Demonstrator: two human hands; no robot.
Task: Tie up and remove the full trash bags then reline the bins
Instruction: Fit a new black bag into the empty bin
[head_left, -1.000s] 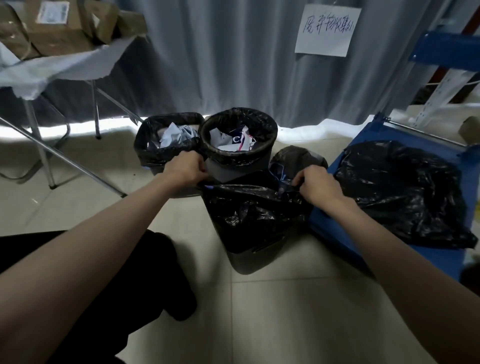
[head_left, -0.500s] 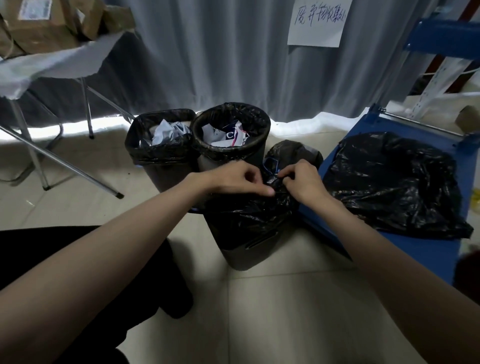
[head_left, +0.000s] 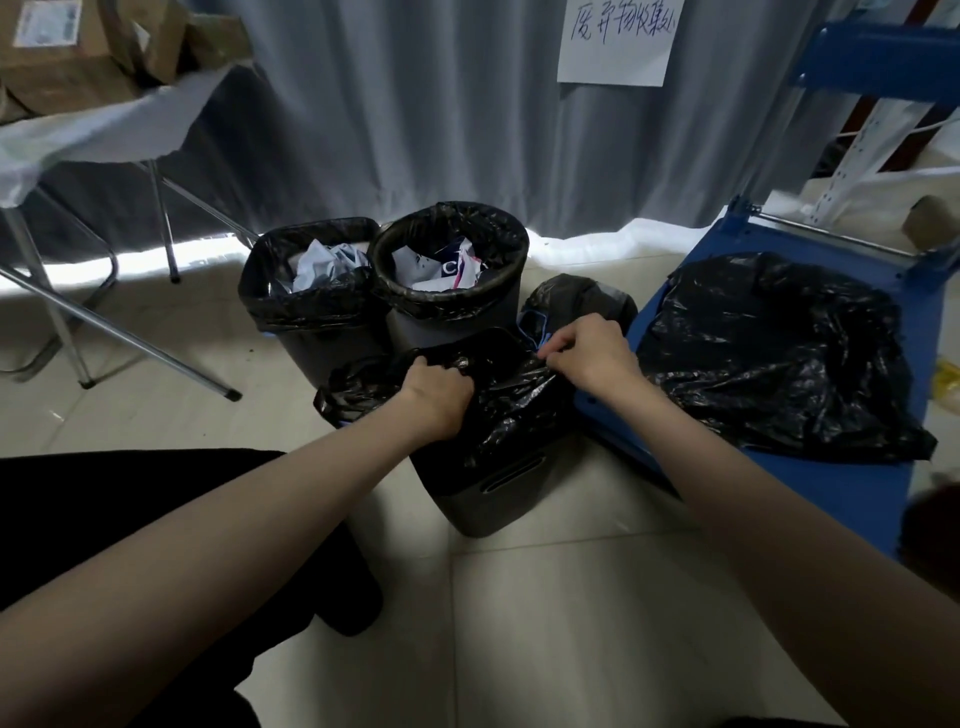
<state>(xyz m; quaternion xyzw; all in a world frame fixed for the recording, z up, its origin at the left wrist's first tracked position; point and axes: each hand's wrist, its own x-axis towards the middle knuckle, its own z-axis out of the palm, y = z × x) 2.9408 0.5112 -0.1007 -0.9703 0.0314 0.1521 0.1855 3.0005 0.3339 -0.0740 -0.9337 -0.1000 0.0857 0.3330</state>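
Black crinkled liner bag (head_left: 498, 400) is draping over the nearest bin (head_left: 493, 493) at frame centre, the left hand (head_left: 436, 397) clenching its gathered rim and the right hand (head_left: 592, 353) pinching its right edge, while two lined, paper-filled bins (head_left: 311, 291) are standing just behind.

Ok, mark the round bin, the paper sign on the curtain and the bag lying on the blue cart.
round bin (head_left: 511, 306): head view, on its bare grey side wall.
paper sign (head_left: 613, 62): head view, on the sheet's lower middle.
bag on the blue cart (head_left: 769, 353): head view, on the middle of the crumpled black plastic.
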